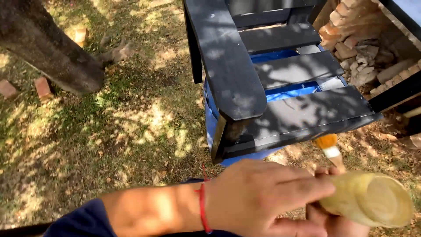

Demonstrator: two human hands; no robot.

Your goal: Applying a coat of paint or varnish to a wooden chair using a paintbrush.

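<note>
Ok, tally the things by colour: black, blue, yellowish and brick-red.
Black: 1, the slatted chair
Blue: 1, the drum under the chair
Yellowish: 2, the bottle in the left hand, and the brush by the right hand
Brick-red: 2, the bricks on the grass at left
Total: 6

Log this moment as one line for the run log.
left hand: on yellowish bottle | right hand: under bottle, paintbrush by its fingers | black wooden chair on blue barrel
</note>
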